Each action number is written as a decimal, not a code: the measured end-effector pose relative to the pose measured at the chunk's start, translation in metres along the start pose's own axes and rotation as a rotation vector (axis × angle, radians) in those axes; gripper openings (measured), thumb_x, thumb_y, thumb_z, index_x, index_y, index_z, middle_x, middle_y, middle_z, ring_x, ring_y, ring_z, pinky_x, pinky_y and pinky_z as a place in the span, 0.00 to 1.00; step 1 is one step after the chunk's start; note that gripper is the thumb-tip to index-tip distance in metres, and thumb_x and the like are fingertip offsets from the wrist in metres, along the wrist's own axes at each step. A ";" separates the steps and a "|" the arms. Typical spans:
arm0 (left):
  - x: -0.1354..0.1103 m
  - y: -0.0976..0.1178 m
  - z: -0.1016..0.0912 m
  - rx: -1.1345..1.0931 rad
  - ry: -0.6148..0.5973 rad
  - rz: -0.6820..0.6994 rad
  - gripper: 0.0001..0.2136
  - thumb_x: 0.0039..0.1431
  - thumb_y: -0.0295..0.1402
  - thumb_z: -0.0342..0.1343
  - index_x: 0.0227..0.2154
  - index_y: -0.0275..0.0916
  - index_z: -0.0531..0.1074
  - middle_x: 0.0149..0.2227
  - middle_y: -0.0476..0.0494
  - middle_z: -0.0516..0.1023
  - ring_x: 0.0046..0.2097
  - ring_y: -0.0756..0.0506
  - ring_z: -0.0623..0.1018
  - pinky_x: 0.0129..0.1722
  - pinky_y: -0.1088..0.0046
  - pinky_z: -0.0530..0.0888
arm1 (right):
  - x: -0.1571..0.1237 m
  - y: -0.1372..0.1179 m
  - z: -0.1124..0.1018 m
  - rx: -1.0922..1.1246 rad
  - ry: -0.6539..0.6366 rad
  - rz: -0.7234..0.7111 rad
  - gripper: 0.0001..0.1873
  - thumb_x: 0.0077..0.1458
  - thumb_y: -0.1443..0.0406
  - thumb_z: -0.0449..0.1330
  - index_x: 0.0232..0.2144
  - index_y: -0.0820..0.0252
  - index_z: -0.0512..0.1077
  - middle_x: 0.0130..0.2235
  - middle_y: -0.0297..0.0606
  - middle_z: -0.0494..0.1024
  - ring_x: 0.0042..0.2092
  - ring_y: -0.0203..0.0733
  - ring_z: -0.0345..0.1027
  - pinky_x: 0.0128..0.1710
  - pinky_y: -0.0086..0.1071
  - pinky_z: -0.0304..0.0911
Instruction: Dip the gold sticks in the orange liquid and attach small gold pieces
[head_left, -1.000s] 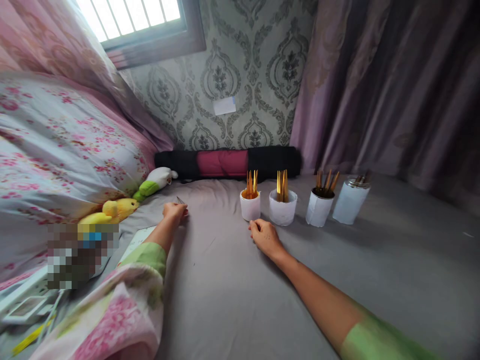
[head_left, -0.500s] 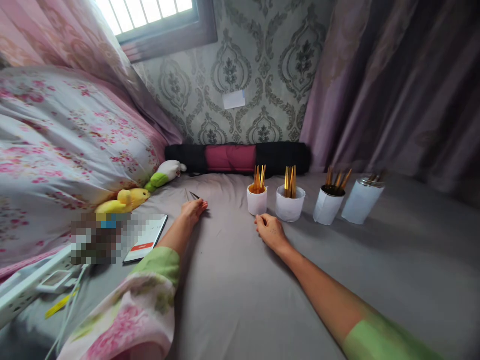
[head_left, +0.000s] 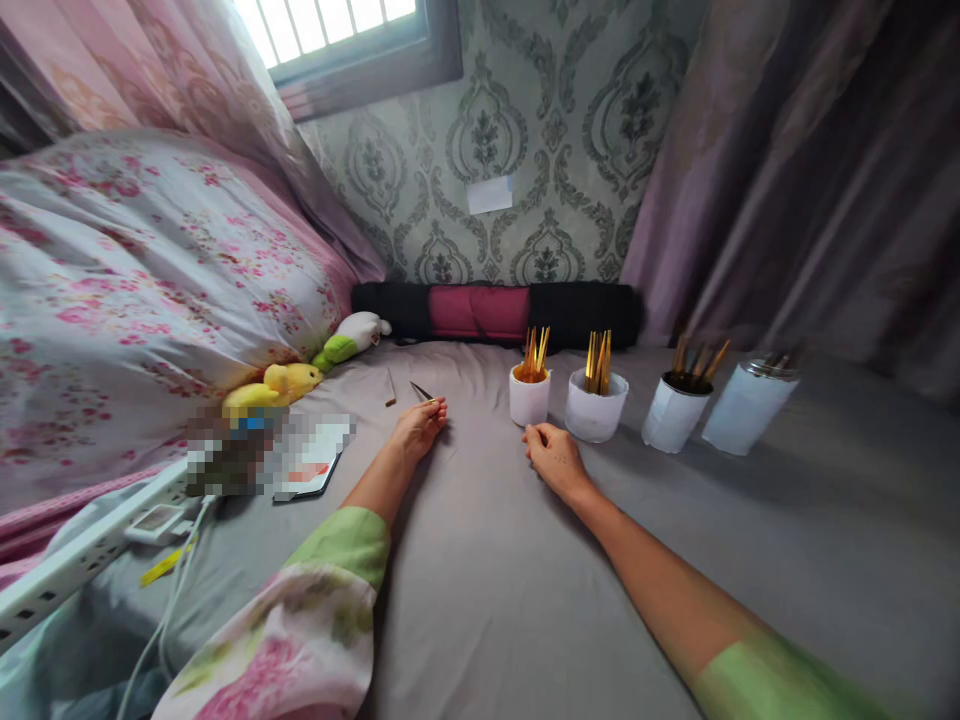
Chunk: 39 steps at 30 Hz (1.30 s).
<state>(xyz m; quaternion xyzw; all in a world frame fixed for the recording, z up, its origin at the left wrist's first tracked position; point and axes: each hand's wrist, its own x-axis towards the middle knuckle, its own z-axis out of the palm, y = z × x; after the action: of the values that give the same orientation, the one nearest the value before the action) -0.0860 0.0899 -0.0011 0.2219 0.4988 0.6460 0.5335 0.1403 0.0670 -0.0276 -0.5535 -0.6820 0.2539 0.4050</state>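
My left hand (head_left: pixel 422 430) rests over the grey sheet with its fingers closed around a thin, dark, pointed stick (head_left: pixel 422 391), whose tip sticks out toward the far left. A second slim stick (head_left: pixel 390 388) lies on the sheet just beyond that hand. My right hand (head_left: pixel 553 458) is curled low, close to the base of a white-wrapped cup (head_left: pixel 529 400); whether anything is between its fingers is hidden. Upright golden sticks (head_left: pixel 537 352) stand in that cup. To its right is a wider white cup (head_left: pixel 597 410), also with golden sticks.
Farther right stand a white-wrapped can (head_left: pixel 670 420) and a taller one (head_left: pixel 747 408), both holding sticks. Plush toys (head_left: pixel 285 385), a partly blurred phone (head_left: pixel 319 470) and a white power strip (head_left: pixel 90 560) with cables lie left. A black and maroon roll (head_left: pixel 480 312) lies against the wall.
The view has turned slightly left, so everything sits farther right. My left hand has shifted a little right with the stick, and the second stick shows more clearly. The right hand stays by the cup.
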 end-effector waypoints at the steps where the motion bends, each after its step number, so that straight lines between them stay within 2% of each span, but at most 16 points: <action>1: -0.003 -0.002 0.001 -0.006 -0.019 0.003 0.05 0.50 0.19 0.50 0.26 0.30 0.69 0.23 0.45 0.70 0.21 0.57 0.69 0.20 0.84 0.68 | 0.000 0.000 0.000 0.005 -0.004 0.001 0.20 0.53 0.57 0.45 0.27 0.63 0.72 0.24 0.39 0.75 0.23 0.35 0.66 0.24 0.26 0.55; 13: -0.047 -0.026 0.027 0.000 -0.223 0.036 0.05 0.49 0.25 0.54 0.31 0.30 0.71 0.27 0.42 0.73 0.24 0.55 0.70 0.22 0.81 0.67 | -0.001 -0.001 -0.002 0.031 -0.035 -0.001 0.20 0.54 0.56 0.45 0.27 0.62 0.71 0.21 0.37 0.73 0.21 0.34 0.64 0.23 0.26 0.56; 21: -0.064 -0.040 0.035 0.094 -0.291 0.062 0.10 0.47 0.30 0.57 0.34 0.31 0.71 0.27 0.41 0.73 0.24 0.54 0.71 0.22 0.80 0.66 | -0.002 -0.003 -0.003 0.067 -0.026 -0.007 0.21 0.53 0.55 0.45 0.27 0.63 0.71 0.21 0.37 0.73 0.20 0.33 0.63 0.22 0.26 0.56; 30: -0.094 -0.043 0.044 0.354 -0.324 0.247 0.17 0.47 0.39 0.55 0.37 0.31 0.71 0.28 0.44 0.73 0.26 0.53 0.69 0.21 0.80 0.64 | -0.003 -0.004 -0.004 0.211 -0.063 0.015 0.21 0.52 0.53 0.46 0.27 0.64 0.70 0.20 0.35 0.70 0.17 0.31 0.60 0.17 0.24 0.55; 35: -0.102 -0.045 0.042 0.501 -0.320 0.361 0.17 0.49 0.39 0.53 0.37 0.32 0.72 0.27 0.44 0.73 0.27 0.52 0.68 0.22 0.79 0.64 | -0.006 -0.008 -0.006 0.263 -0.082 0.045 0.20 0.50 0.53 0.48 0.28 0.64 0.69 0.21 0.35 0.69 0.17 0.30 0.59 0.15 0.22 0.54; 39: -0.102 -0.049 0.040 0.604 -0.304 0.462 0.16 0.50 0.38 0.51 0.37 0.33 0.73 0.26 0.45 0.73 0.27 0.52 0.68 0.27 0.77 0.65 | -0.007 -0.010 -0.008 0.294 -0.100 0.056 0.19 0.50 0.54 0.48 0.28 0.63 0.69 0.21 0.34 0.68 0.16 0.29 0.59 0.13 0.22 0.53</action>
<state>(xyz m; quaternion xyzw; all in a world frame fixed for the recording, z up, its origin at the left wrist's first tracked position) 0.0040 0.0097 -0.0033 0.5680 0.5185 0.5330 0.3528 0.1422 0.0571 -0.0174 -0.4936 -0.6412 0.3893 0.4401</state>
